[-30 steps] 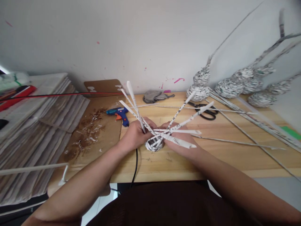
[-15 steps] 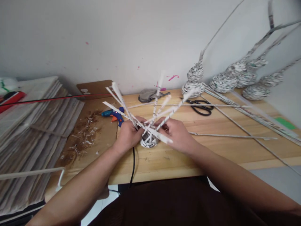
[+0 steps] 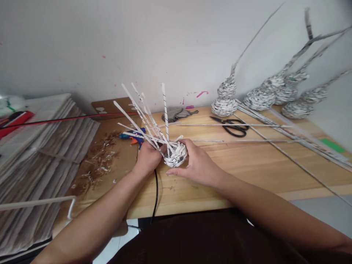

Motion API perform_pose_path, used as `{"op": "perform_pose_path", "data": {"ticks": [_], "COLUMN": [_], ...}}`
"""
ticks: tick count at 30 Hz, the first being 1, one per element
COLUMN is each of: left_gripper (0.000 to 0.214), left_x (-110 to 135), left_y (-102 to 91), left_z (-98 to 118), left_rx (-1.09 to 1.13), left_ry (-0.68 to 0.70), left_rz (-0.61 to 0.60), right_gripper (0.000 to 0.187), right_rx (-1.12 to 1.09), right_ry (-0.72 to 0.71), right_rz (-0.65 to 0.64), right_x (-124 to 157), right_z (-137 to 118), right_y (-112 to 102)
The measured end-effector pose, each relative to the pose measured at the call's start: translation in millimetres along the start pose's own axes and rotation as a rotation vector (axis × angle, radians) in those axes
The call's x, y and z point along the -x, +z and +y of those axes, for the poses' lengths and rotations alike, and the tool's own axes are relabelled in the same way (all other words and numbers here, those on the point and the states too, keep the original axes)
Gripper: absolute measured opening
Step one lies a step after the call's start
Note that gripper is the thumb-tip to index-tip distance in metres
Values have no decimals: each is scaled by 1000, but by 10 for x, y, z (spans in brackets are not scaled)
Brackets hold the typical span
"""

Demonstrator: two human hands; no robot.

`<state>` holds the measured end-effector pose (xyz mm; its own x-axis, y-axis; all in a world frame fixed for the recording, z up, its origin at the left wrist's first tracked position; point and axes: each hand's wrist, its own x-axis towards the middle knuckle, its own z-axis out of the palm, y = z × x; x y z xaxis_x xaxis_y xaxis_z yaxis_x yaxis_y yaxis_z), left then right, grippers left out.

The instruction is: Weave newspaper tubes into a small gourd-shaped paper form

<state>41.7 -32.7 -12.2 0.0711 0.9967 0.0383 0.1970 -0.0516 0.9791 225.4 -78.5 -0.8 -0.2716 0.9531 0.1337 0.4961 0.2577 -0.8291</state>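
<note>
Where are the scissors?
Head view, right of centre: the black scissors lie on the wooden table, just in front of the leftmost woven gourd shape.

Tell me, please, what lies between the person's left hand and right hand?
In the head view, a small woven paper base lies between the left hand and the right hand, which cups it; paper strips rise from it.

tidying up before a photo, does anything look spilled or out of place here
Yes: pale scraps lie scattered over a dark brown patch on the cardboard at left, like uncleared mess. Pink marks also streak the otherwise pale wall.
</note>
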Motion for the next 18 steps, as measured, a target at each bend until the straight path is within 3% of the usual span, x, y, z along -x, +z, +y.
{"op": "perform_pose_path", "data": {"ticks": [4, 9, 18], "left_gripper": [23, 20, 12], "left_x": [5, -7, 34], "left_y": [-2, -6, 25], "left_z": [22, 47, 78], "left_rx": [6, -12, -133], "left_ry": [12, 43, 88], "left_rz": [-29, -27, -16], "right_gripper": [63, 59, 88], "right_rx": [5, 8, -17], "right_ry": [-28, -41, 97], "right_rz": [2, -2, -14], "right_x": [-8, -13, -44], "right_z": [-17, -9, 5], "right_y": [-11, -20, -1]}}
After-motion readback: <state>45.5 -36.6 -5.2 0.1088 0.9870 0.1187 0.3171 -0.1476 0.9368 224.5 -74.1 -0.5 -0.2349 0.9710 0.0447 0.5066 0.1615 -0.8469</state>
